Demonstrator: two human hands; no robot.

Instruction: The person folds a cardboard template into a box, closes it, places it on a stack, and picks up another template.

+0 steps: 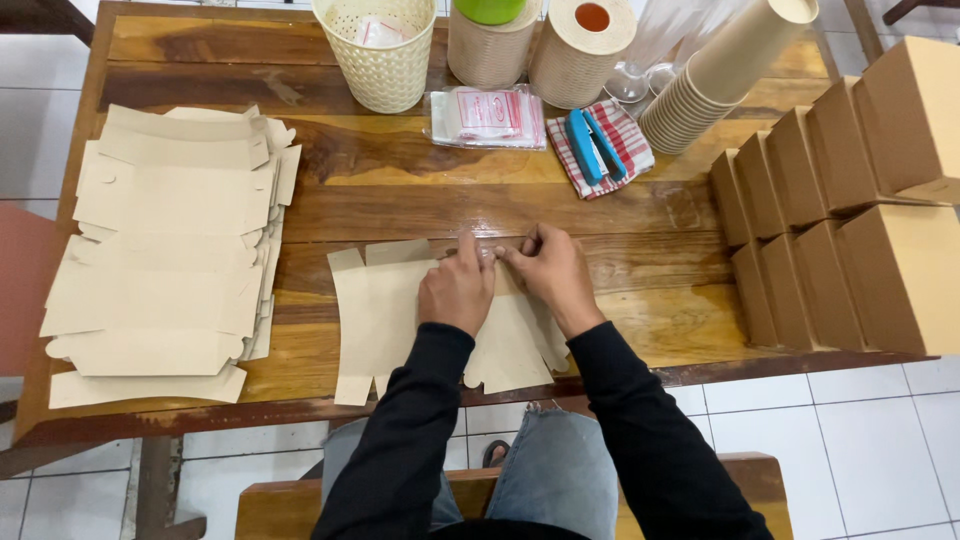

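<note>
Both hands on 1 flat kraft box blank (385,315) lying at the near table edge, centre; left hand (457,290) presses palm-down on the sheet, fingers close together, fingertips at the upper fold; right hand (553,275) pinches narrow at that same upper edge, thumb and forefinger closed on a flap.

Done, judging by what lies about: about 8 assembled brown boxes (850,230) ranked in 2 rows at the right end of the wooden table (400,190).

Left: a thick stack of unfolded blanks (170,260) at the left; the blank in hand looks barely begun, sides not yet raised.

Beyond: cream basket (378,60), nested paper cups (715,85), blue stapler (595,145) on a checked cloth.
</note>
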